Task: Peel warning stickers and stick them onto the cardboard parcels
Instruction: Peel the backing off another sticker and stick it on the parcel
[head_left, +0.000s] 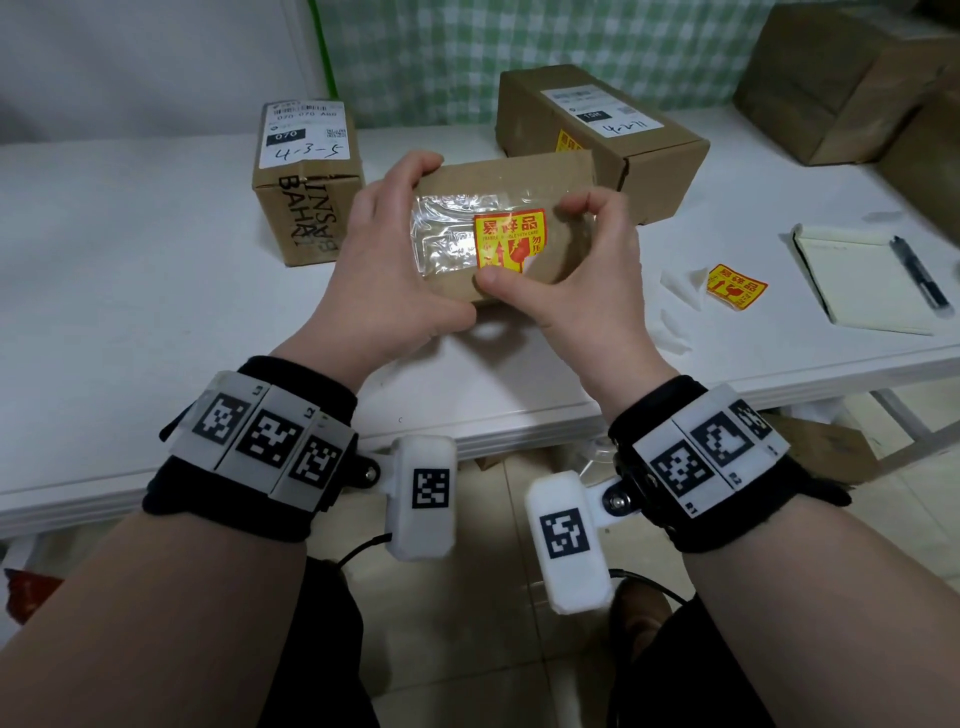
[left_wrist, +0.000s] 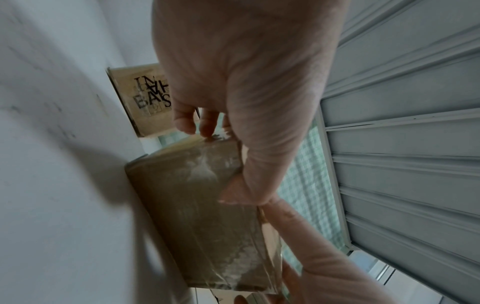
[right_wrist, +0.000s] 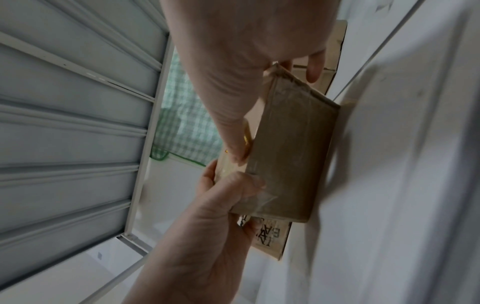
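A small flat cardboard parcel (head_left: 519, 174) wrapped in clear tape is held tilted up above the white table (head_left: 130, 260). My left hand (head_left: 384, 260) grips its left end, fingers over the top edge. My right hand (head_left: 587, 270) holds the right end, fingers curled over the top, its thumb pressing the lower edge of a yellow and red warning sticker (head_left: 511, 236) on the parcel's face. The left wrist view shows the parcel (left_wrist: 207, 216) in my left hand (left_wrist: 233, 102). In the right wrist view my right hand (right_wrist: 233, 72) pinches the parcel (right_wrist: 293, 148).
A tall box labelled 4-3-5 (head_left: 306, 176) stands behind left. A longer box (head_left: 597, 135) bearing a yellow sticker (head_left: 566, 140) sits behind right. A stack of stickers (head_left: 735, 286), white backing scraps (head_left: 680, 286), a notepad (head_left: 857, 280) and a pen (head_left: 919, 275) lie right. Large boxes (head_left: 852, 78) stand far right.
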